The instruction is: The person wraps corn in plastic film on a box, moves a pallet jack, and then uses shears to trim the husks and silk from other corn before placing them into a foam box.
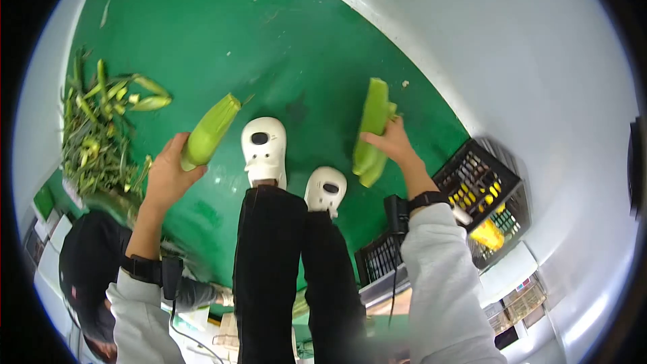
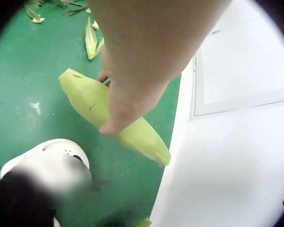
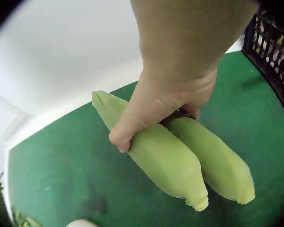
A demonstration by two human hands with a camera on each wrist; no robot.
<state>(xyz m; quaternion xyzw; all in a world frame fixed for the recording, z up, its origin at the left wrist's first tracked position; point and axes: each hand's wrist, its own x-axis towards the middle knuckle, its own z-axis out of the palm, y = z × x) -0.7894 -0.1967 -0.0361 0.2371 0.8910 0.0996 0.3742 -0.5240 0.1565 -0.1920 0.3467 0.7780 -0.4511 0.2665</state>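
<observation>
My left hand [image 1: 168,174] grips one ear of corn [image 1: 211,131] in its pale green husk. In the left wrist view the thumb and fingers wrap the middle of that corn ear [image 2: 83,97], and both its ends stick out. On the other side, my right hand [image 1: 395,143] holds two husked-on ears side by side. The right wrist view shows the nearer corn ear [image 3: 168,163] under the thumb and the second ear [image 3: 217,165] alongside it, partly covered by the hand. Both hands are over the green floor [image 1: 296,47].
A heap of stripped husks and leaves [image 1: 101,141] lies at left. Beside it is a person in a black cap [image 1: 91,263]. Black plastic crates [image 1: 482,178], one with yellow-ended pieces inside, stand at right by the white wall [image 1: 526,47]. White shoes [image 1: 264,148] are between my hands.
</observation>
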